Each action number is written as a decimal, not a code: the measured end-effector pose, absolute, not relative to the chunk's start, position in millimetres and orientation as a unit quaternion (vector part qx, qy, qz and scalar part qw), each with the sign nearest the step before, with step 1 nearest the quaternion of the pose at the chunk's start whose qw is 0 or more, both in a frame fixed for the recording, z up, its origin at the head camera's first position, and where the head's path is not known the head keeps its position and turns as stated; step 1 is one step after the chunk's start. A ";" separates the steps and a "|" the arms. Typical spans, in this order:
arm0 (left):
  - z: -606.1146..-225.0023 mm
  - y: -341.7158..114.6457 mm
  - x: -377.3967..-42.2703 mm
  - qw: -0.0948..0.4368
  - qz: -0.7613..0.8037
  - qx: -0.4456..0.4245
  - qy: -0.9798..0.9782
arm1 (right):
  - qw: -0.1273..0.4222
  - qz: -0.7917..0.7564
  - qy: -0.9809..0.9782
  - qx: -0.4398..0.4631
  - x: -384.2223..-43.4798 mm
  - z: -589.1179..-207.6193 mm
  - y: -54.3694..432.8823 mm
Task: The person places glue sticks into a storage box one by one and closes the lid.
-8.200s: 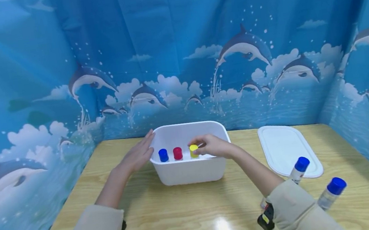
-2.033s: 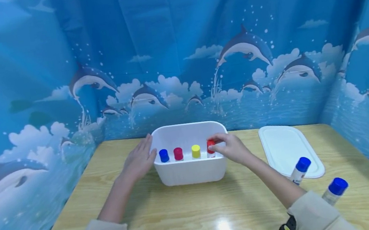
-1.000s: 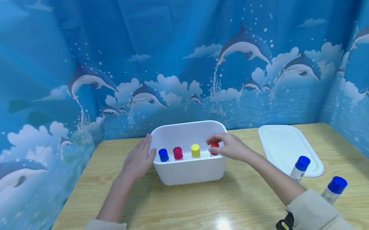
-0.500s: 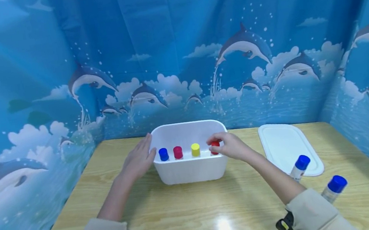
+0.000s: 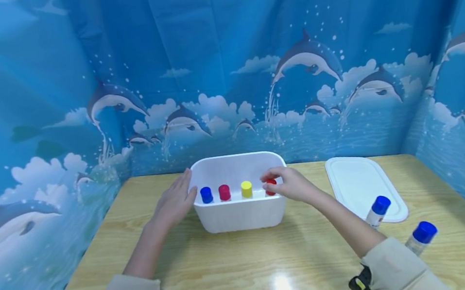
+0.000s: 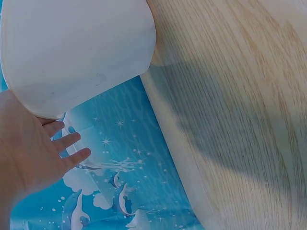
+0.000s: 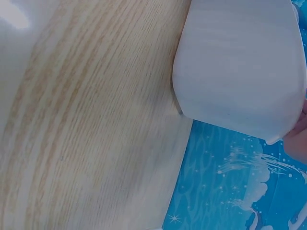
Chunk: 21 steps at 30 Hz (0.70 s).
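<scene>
A white open-topped box (image 5: 242,216) stands upright on the table near the back. Inside, a blue-capped glue stick (image 5: 206,195), a crimson-capped one (image 5: 224,193) and a yellow-capped one (image 5: 246,189) stand in a row. At the row's right end is a red-capped glue stick (image 5: 270,181), its cap held between the thumb and fingers of my right hand (image 5: 294,186). My left hand (image 5: 173,200) rests with straight fingers along the box's left side; the left wrist view shows its fingertips (image 6: 82,154) extended past the rim. Only a bit of the right hand (image 7: 296,139) shows in the right wrist view.
A flat white lid (image 5: 363,186) lies to the right of the box. Two more blue-capped glue sticks (image 5: 378,211) (image 5: 422,237) stand near it, close to my right forearm. A blue dolphin-print curtain (image 5: 222,68) encloses the wooden table (image 5: 223,273) at the back and sides.
Since the oldest frame my right hand has left the yellow-capped glue stick and brought the red-capped one into the box, then lowered it slightly rightward. The last second shows almost no movement.
</scene>
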<state>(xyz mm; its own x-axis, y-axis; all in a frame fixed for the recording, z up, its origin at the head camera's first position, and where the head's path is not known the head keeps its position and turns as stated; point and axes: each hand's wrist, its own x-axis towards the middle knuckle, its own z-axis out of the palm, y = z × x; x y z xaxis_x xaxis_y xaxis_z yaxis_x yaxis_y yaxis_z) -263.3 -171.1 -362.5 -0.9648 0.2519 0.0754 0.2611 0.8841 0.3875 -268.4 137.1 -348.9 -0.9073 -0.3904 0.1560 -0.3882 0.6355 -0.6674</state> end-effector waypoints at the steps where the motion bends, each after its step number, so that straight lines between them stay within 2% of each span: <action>1: -362.8 -170.7 -263.5 0.011 -0.203 -0.132 -0.970 | 0.004 -0.377 0.902 -0.209 -266.2 -346.6 138.5; 4: -363.6 -170.0 -263.5 0.008 -0.205 -0.129 -0.970 | -0.003 -0.394 0.896 -0.202 -256.2 -336.5 146.6; 7: -364.0 -170.3 -263.2 0.007 -0.206 -0.127 -0.970 | -0.032 -0.400 0.894 -0.201 -241.6 -322.1 159.1; 13: -364.2 -171.9 -262.9 0.007 -0.209 -0.129 -0.969 | -0.127 -0.388 0.893 -0.191 -201.4 -298.9 197.6; 17: -363.6 -172.3 -263.8 0.008 -0.207 -0.134 -0.969 | -0.187 -0.358 0.902 -0.155 -176.8 -295.9 226.3; 21: -362.9 -171.6 -264.2 0.010 -0.204 -0.138 -0.969 | -0.203 -0.328 0.915 -0.118 -159.0 -298.3 257.0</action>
